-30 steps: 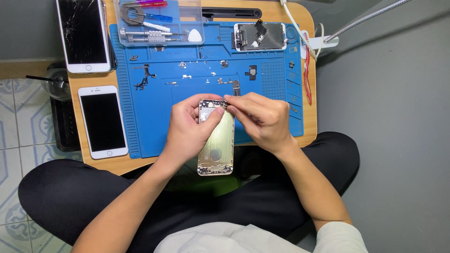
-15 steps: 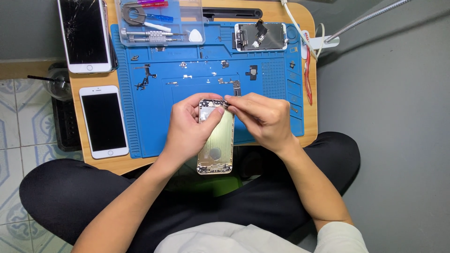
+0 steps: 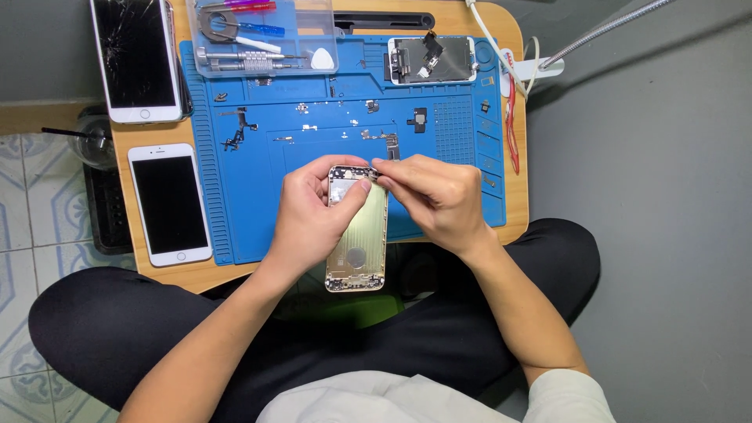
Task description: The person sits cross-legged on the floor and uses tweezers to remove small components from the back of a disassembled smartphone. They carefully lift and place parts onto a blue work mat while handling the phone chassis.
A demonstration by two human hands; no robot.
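Item: stripped phone housing (image 3: 357, 235), gold-toned, held over the near edge of the desk (image 3: 513, 94), its lower end out past that edge above the person's lap. Left hand (image 3: 309, 211) closed around the housing's left side, thumb laid across the bare inner face. Right hand (image 3: 431, 196) pinched shut at the housing's top corner, fingertips on a small part there (too small to tell what it is). State of work, as judged: disassembly far along; the housing looks emptied of board and battery, with only fittings at the top and bottom ends left. Removed pieces: small screws and flex parts (image 3: 235, 133) scattered over the blue work mat (image 3: 462, 196); detached screen assembly (image 3: 431, 59) at the mat's far right corner. Also present: clear tool tray (image 3: 266, 39) at the far edge; phone with cracked glass (image 3: 137, 59) at the far left corner; white phone (image 3: 168, 204), intact, along the left edge.
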